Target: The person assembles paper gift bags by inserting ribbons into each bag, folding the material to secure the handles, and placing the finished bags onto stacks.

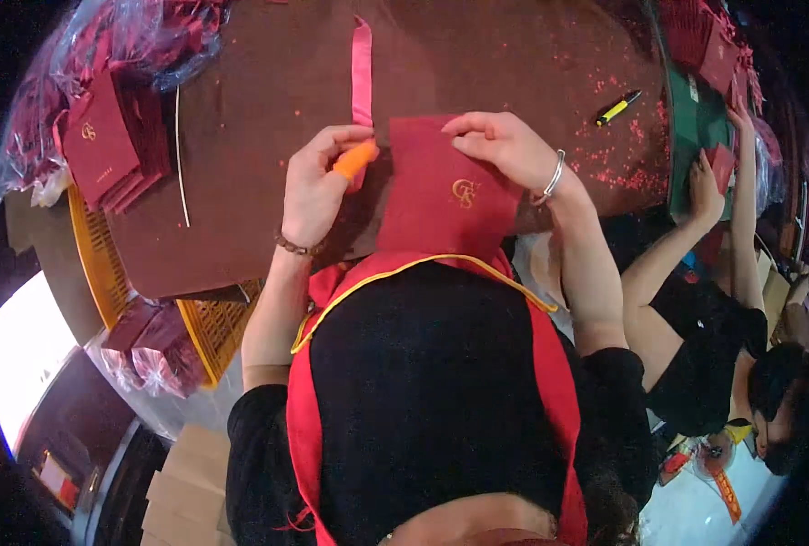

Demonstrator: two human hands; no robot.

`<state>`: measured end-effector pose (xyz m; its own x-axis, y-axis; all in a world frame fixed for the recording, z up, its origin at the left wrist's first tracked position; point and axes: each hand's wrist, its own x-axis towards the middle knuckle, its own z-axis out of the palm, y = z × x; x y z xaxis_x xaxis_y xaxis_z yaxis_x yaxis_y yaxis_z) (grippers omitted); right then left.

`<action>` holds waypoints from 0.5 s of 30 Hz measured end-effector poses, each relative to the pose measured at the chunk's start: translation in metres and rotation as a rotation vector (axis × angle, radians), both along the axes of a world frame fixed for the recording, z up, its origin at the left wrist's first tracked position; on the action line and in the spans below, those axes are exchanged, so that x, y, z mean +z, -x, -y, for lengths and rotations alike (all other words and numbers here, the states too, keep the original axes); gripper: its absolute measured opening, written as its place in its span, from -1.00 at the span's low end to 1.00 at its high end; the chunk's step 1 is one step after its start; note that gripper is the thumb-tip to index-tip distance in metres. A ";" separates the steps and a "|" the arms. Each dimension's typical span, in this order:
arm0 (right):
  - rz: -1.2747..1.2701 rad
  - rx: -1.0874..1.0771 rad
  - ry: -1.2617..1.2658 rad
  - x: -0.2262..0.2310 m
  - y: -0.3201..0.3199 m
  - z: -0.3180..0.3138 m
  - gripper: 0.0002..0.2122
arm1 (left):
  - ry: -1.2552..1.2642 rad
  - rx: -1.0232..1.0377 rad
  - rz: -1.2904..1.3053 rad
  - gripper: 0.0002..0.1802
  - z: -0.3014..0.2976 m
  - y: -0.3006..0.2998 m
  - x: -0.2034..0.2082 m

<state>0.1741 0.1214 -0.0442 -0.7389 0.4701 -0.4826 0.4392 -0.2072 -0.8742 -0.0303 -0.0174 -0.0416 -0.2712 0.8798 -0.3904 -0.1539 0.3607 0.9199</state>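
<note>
My right hand (495,146) pinches the top edge of a flat dark red bag (423,200) with a gold emblem. The lower end of the bag lies against my red apron (377,264), which has yellow trim. Left of the bag, my left hand (313,187) has closed fingers on a pink-red ribbon (362,77). That ribbon runs away from me across the table, and a short piece shows below the fingers. An orange finger cover (356,160) sits on one finger of this hand.
Brown cloth covers the table (268,82). Similar dark red bags (104,146) stack at the left beside a thin white strip (181,155). A yellow-black cutter (617,107) lies among red specks at right. A co-worker's hands (709,187) work there. Yellow crates (209,332) stand below left.
</note>
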 end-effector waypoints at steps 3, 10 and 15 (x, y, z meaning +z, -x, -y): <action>-0.023 0.048 -0.044 -0.007 0.006 0.001 -0.75 | -0.098 -0.011 -0.082 -0.72 0.003 -0.006 -0.004; 0.065 0.189 -0.076 0.009 0.022 -0.002 -0.79 | -0.138 -0.107 -0.397 -0.82 0.004 -0.026 0.010; 0.003 0.240 -0.117 0.003 0.024 -0.002 -0.79 | -0.262 -0.124 -0.562 -0.82 0.001 -0.036 0.009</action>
